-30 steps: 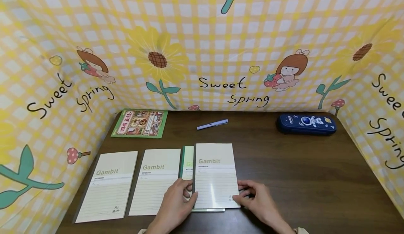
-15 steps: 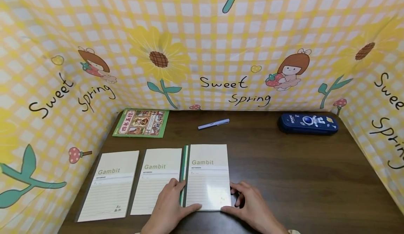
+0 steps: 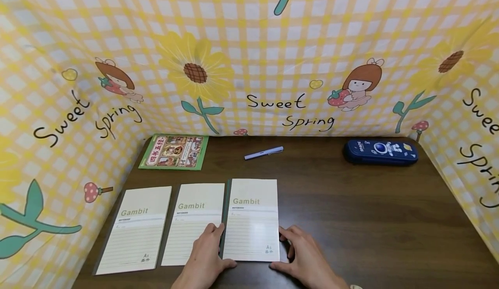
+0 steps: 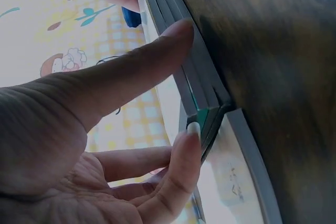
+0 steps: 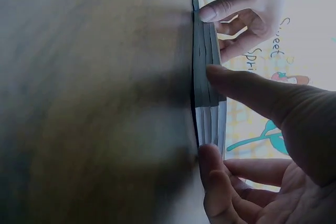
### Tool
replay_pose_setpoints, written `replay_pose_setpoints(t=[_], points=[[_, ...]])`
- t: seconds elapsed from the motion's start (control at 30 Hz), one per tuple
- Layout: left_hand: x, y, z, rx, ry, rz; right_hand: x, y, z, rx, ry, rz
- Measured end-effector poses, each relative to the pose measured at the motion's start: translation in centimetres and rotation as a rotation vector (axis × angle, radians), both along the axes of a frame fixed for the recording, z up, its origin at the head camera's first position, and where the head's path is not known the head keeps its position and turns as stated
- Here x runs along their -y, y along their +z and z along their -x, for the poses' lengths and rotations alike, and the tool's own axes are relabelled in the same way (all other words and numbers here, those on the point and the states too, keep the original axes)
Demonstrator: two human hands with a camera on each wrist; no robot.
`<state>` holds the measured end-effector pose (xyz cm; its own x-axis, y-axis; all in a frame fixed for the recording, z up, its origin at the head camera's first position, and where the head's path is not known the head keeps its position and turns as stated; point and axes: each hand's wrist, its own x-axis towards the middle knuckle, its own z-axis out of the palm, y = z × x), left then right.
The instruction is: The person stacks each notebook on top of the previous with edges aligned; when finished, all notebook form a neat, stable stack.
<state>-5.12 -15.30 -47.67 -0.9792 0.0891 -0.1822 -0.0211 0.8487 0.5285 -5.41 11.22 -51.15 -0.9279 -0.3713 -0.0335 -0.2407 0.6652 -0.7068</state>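
Note:
A stack of Gambit notebooks [image 3: 251, 224] lies on the dark wooden table, a cream cover on top and a thin green spine showing along its left side. My left hand [image 3: 202, 256] holds its near left corner, thumb along the bottom edge and fingers against the spine. At the near right corner my right hand [image 3: 306, 254] grips it the same way. In the left wrist view, layered notebook edges [image 4: 197, 85] lie under the thumb, one with a green corner. The right wrist view shows these edges [image 5: 205, 61] roughly lined up between both hands.
Two more cream notebooks lie to the left, one at the far left [image 3: 134, 232] and one [image 3: 200, 198] partly behind my left hand. Toward the back are a green picture-covered book [image 3: 174, 151], a lilac pen [image 3: 263, 153] and a navy pencil case [image 3: 380, 152]. Checked cloth [image 3: 265, 55] walls the table.
The top cream notebook has shifted left over the green one, which now shows only as a thin strip. Both hands moved left with it, and the edges have come into line.

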Motion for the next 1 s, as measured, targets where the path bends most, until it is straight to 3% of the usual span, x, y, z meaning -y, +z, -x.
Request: replay_pose_setpoints(t=[0.2, 0.47, 0.6, 0.8, 1.0], points=[[-0.06, -0.2, -0.03, -0.016, 0.005, 0.018, 0.21, 0.27, 0.0, 0.017, -0.013, -0.046], [-0.08, -0.3, -0.13, -0.036, 0.01, 0.021, 0.3, -0.05, -0.09, -0.07, -0.021, -0.01], [-0.13, -0.38, -0.2, -0.049, 0.01, 0.003, 0.31, -0.05, 0.0, -0.074, -0.017, 0.005], [-0.23, -0.5, -0.24, -0.037, 0.01, -0.003, 0.32, -0.03, 0.12, -0.055, -0.011, -0.002], [-0.27, -0.61, -0.18, -0.018, 0.0, 0.026, 0.29, 0.15, 0.42, 0.045, 0.013, -0.01]])
